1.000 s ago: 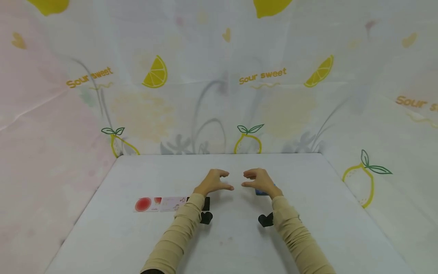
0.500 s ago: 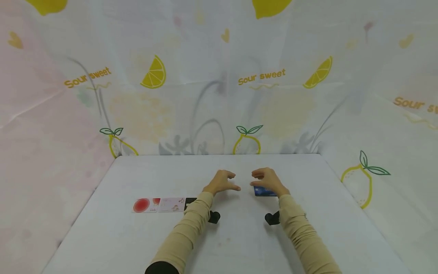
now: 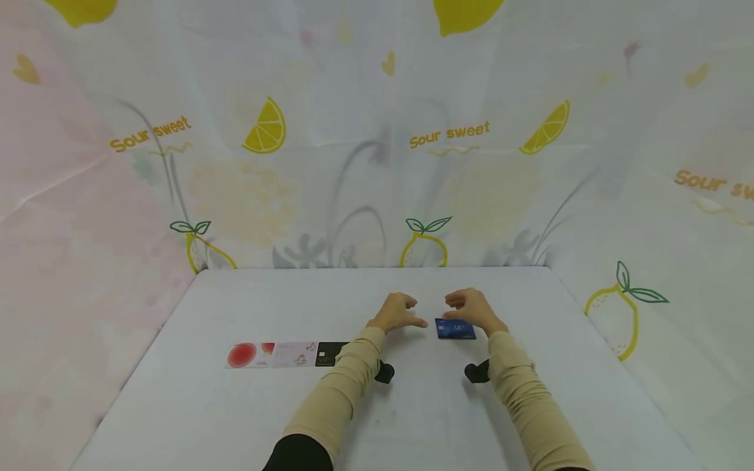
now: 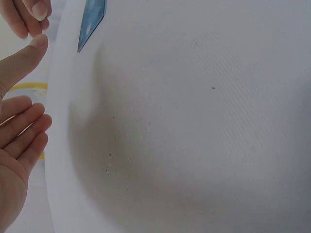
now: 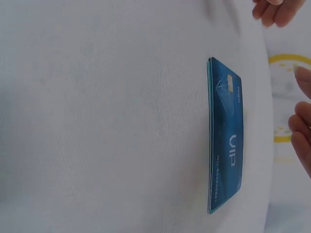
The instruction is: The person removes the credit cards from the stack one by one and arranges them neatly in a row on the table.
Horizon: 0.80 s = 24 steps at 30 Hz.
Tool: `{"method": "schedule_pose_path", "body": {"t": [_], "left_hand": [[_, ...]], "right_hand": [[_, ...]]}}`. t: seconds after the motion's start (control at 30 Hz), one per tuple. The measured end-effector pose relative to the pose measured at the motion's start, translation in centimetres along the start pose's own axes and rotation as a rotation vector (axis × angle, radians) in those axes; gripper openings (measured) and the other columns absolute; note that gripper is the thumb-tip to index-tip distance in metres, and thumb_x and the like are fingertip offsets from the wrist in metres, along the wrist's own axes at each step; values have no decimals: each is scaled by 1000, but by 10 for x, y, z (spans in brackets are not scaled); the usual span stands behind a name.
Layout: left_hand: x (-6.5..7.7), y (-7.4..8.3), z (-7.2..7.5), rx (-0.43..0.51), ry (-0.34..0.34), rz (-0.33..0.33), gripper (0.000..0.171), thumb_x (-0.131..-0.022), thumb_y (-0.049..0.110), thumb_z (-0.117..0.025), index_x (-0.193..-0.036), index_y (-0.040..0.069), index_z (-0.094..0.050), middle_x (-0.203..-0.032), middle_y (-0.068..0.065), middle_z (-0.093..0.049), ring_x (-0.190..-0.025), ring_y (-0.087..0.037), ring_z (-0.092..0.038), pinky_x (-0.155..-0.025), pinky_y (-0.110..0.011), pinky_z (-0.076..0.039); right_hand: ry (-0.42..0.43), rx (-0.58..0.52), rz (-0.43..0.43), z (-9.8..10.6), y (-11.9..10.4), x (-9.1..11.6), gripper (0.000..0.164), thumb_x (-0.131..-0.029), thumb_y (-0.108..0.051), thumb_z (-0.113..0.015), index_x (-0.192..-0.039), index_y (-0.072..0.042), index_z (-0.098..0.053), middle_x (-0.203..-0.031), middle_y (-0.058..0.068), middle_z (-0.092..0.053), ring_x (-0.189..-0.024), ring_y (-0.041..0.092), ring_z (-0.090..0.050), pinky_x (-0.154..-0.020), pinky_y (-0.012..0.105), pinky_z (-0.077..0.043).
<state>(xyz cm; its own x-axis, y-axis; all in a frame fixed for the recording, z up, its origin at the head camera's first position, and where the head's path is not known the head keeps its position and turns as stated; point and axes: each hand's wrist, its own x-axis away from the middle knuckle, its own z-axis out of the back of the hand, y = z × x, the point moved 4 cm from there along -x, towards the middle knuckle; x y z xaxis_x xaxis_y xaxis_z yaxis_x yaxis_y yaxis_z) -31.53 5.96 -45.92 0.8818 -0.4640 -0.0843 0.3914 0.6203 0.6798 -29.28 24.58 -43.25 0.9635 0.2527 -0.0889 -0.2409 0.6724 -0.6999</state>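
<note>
A blue VIP card (image 3: 455,330) lies flat on the white table, close under the fingers of my right hand (image 3: 474,310). In the right wrist view, the edge of the blue card (image 5: 227,141) shows more than one layer, like stacked cards. My right hand holds nothing, its thumb and fingers apart and bent. To the left of the card, my left hand (image 3: 396,313) is likewise in the air with thumb and fingers spread apart, holding nothing. In the left wrist view, only a corner of the blue card (image 4: 91,22) shows.
Three cards lie in a row at left: a white one with red fruit (image 3: 242,355), a pink one (image 3: 294,354) and a black VIP card (image 3: 328,354), partly hidden by my left sleeve (image 3: 347,373). A lemon-print cloth (image 3: 353,190) hangs behind the table (image 3: 177,405).
Both hands have moved to the right, keeping a similar shape. The blue card, mostly covered before, is now largely visible. My left sleeve has shifted right across the black card.
</note>
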Motion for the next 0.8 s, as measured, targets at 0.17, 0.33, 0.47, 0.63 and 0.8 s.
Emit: {"method": "schedule_pose_path", "body": {"t": [0.17,0.33,0.47,0.63,0.8], "left_hand": [[-3,6,-6,0,10,17,58,-69,28,-84,-111,-7,-65,-107,-16,-67,-100,-28,-61,-86,-36,-50],[-6,10,-16,0,19,34,57,-68,27,-85,-110,-6,-66,-106,-15,-68,-100,-27,-62,-85,-34,-51],[-8,14,-27,-32,26,38,57,-67,29,-85,-109,-6,-67,-105,-15,-68,-99,-27,-63,-84,-32,-51],[-11,19,-35,-73,17,50,58,-67,30,-85,-110,-5,-66,-106,-14,-68,-103,-27,-61,-88,-31,-49],[-12,22,-40,-115,-32,76,64,-66,30,-86,-116,-3,-63,-114,-13,-65,-111,-27,-57,-96,-32,-45]], "right_hand": [[-10,-8,-39,3,10,2,46,-74,-8,-78,-111,14,-61,-105,25,-66,-99,39,-63,-86,46,-51],[-21,-10,-68,5,19,4,49,-73,-7,-79,-113,14,-60,-106,26,-65,-99,41,-62,-84,46,-52],[-25,-8,-74,6,24,5,49,-73,-5,-78,-113,15,-59,-107,27,-64,-100,42,-61,-86,47,-51],[-48,33,-105,5,31,5,49,-73,-5,-79,-113,15,-59,-109,28,-63,-102,41,-60,-88,47,-49],[-62,88,-137,6,39,7,51,-70,-8,-81,-111,12,-61,-109,26,-63,-99,37,-61,-87,45,-50]]}}
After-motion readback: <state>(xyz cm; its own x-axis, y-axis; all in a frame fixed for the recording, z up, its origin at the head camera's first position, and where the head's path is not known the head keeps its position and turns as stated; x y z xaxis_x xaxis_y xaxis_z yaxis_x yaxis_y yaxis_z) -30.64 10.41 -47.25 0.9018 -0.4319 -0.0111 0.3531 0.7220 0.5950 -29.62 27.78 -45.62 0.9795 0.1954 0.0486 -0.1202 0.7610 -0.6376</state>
